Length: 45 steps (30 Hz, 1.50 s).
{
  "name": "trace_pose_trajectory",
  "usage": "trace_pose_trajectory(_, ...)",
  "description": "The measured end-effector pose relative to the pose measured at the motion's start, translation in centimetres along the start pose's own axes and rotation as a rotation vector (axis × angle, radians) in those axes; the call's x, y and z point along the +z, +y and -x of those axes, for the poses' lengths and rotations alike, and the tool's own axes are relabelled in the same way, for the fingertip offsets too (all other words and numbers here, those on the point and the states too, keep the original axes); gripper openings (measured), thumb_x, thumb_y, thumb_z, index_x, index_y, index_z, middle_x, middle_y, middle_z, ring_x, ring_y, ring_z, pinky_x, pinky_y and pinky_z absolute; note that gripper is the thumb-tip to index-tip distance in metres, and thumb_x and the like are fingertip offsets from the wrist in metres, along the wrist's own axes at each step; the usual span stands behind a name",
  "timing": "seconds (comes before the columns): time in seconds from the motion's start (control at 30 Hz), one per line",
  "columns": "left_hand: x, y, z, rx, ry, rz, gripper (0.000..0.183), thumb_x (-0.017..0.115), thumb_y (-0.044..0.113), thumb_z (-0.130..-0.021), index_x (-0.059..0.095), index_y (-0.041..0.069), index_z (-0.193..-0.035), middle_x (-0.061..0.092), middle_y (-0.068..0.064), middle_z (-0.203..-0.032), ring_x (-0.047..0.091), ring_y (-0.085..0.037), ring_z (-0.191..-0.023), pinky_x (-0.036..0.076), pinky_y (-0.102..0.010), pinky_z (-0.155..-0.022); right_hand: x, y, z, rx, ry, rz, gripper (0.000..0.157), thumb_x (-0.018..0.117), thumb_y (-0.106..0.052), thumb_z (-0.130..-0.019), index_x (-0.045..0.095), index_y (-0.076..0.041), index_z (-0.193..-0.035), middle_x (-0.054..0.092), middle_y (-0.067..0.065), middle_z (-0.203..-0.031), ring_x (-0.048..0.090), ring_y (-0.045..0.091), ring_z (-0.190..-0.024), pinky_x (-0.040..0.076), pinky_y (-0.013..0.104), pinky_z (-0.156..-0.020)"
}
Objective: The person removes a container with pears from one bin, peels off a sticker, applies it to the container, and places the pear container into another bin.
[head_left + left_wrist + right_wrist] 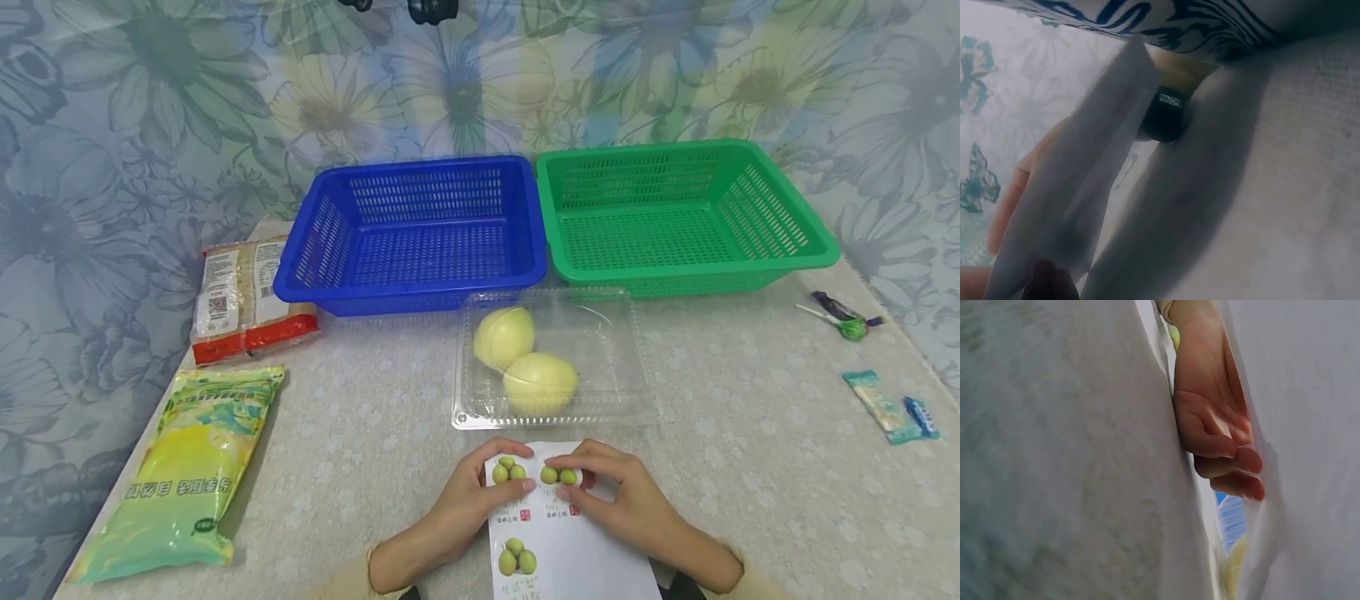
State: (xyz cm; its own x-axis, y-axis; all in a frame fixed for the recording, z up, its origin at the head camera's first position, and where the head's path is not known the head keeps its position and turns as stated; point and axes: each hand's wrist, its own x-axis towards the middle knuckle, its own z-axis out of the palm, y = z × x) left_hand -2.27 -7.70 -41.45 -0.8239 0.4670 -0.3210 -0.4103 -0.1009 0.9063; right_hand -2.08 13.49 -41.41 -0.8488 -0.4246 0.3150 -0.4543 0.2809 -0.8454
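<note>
A white sheet of paper [596,558] printed with green pear pictures stands before me in the head view. My left hand [468,504] pinches its upper left part, thumb on the front beside one picture. My right hand [637,504] pinches the upper right part by another picture; whether a piece there is lifted cannot be told. Just beyond the sheet lies a clear plastic box [607,358] with two pale yellow-green fruits, one nearer [542,383] and one behind [504,337]. The left wrist view shows the back of the paper [1079,169]. In the right wrist view, curled fingers [1229,469] show behind the paper.
A blue basket [412,287] and a green basket [697,271] stand side by side at the back. On the left lie a red-edged bag [251,296] and a green-yellow bag [191,475]. At right are a lollipop [851,327] and small wrapped packets [885,408].
</note>
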Motion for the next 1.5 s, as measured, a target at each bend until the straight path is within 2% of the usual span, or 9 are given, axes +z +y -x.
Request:
trace_pose_trajectory(0.1, 0.0, 0.0, 0.0, 0.008, 0.011, -0.017, 0.042, 0.063, 0.011, -0.082, 0.046, 0.001, -0.119, 0.067, -0.007, -0.095, 0.068, -0.015, -0.079, 0.055, -0.029, -0.067, -0.3, -0.1, 0.0, 0.014, -0.007, -0.017, 0.030, 0.071, -0.007, -0.075, 0.067, -0.016, -0.104, 0.062, -0.004, -0.080, 0.050, 0.003, -0.071, 0.044, 0.018, -0.063)
trace_pose_trajectory(0.2, 0.1, 0.0, 0.0, 0.021, 0.027, -0.054, 0.040, 0.064, 0.011, -0.082, 0.047, 0.003, -0.118, 0.067, -0.011, -0.093, 0.068, -0.015, -0.075, 0.055, -0.030, -0.065, -0.4, -0.1, -0.1, -0.042, 0.003, -0.047, 0.031, 0.070, -0.004, -0.076, 0.066, -0.013, -0.105, 0.063, -0.002, -0.081, 0.051, 0.003, -0.071, 0.045, 0.018, -0.062)
trace_pose_trajectory(0.33, 0.0, -0.1, -0.1, 0.079, 0.005, -0.135, 0.039, 0.063, 0.010, -0.082, 0.048, 0.008, -0.118, 0.064, -0.020, -0.095, 0.067, -0.014, -0.072, 0.055, -0.032, -0.062, -0.6, -0.1, -0.2, -0.112, 0.015, -0.109, 0.033, 0.068, 0.003, -0.074, 0.065, -0.008, -0.105, 0.064, 0.002, -0.084, 0.053, 0.005, -0.072, 0.047, 0.019, -0.062)
trace_pose_trajectory(0.4, -0.1, -0.1, -0.1, 0.105, -0.014, -0.182, 0.041, 0.063, 0.010, -0.082, 0.047, 0.011, -0.120, 0.062, -0.023, -0.096, 0.067, -0.014, -0.071, 0.056, -0.033, -0.061, -0.7, -0.3, -0.3, -0.105, 0.014, -0.135, 0.033, 0.068, 0.004, -0.074, 0.064, -0.007, -0.105, 0.065, 0.003, -0.086, 0.055, 0.005, -0.074, 0.048, 0.019, -0.063)
trace_pose_trajectory(0.57, -0.7, 0.6, 0.1, 0.111, -0.091, -0.297, 0.058, 0.064, 0.017, -0.084, 0.033, 0.016, -0.133, 0.062, -0.018, -0.101, 0.067, -0.014, -0.075, 0.056, -0.032, -0.063, -0.9, -0.5, -0.3, -0.081, 0.025, -0.120, 0.032, 0.068, 0.002, -0.075, 0.065, -0.008, -0.104, 0.067, 0.002, -0.088, 0.057, 0.004, -0.077, 0.048, 0.020, -0.064)
trace_pose_trajectory(0.87, -3.7, 3.3, 0.7, 0.040, -0.338, -0.522, 0.067, 0.058, 0.025, -0.088, 0.018, 0.019, -0.142, 0.055, -0.008, -0.118, 0.063, -0.012, -0.095, 0.051, -0.023, -0.081, -1.4, -0.8, -0.1, 0.015, 0.037, -0.078, 0.028, 0.070, -0.005, -0.076, 0.066, -0.014, -0.102, 0.068, -0.004, -0.088, 0.056, 0.003, -0.075, 0.048, 0.020, -0.065)
trace_pose_trajectory(1.1, -6.0, 5.8, 2.2, 0.132, -0.415, -0.767, 0.059, 0.055, 0.031, -0.089, 0.027, 0.020, -0.140, 0.041, -0.004, -0.137, 0.047, -0.021, -0.120, 0.041, -0.033, -0.100, -2.0, -1.2, 0.1, 0.034, 0.100, -0.042, 0.030, 0.071, -0.002, -0.073, 0.066, -0.013, -0.101, 0.068, -0.006, -0.086, 0.056, 0.002, -0.073, 0.048, 0.020, -0.063)
trace_pose_trajectory(1.33, -7.3, 8.3, 3.2, 0.152, -0.446, -0.814, 0.053, 0.051, 0.031, -0.091, 0.030, 0.022, -0.140, 0.038, -0.004, -0.142, 0.047, -0.024, -0.122, 0.041, -0.037, -0.099, -3.0, -1.6, -0.5, -0.058, 0.166, -0.101, 0.035, 0.067, 0.012, -0.071, 0.064, -0.003, -0.102, 0.067, -0.006, -0.092, 0.055, 0.004, -0.077, 0.047, 0.018, -0.066)
trace_pose_trajectory(1.5, -8.0, 10.3, 3.4, 0.180, -0.501, -0.710, 0.046, 0.047, 0.017, -0.094, 0.032, 0.012, -0.138, 0.058, -0.013, -0.111, 0.059, -0.017, -0.094, 0.049, -0.031, -0.081, -4.3, -1.9, -1.0, -0.019, 0.195, -0.047, 0.035, 0.068, 0.011, -0.070, 0.064, -0.003, -0.102, 0.066, -0.013, -0.095, 0.056, 0.002, -0.080, 0.047, 0.016, -0.069)
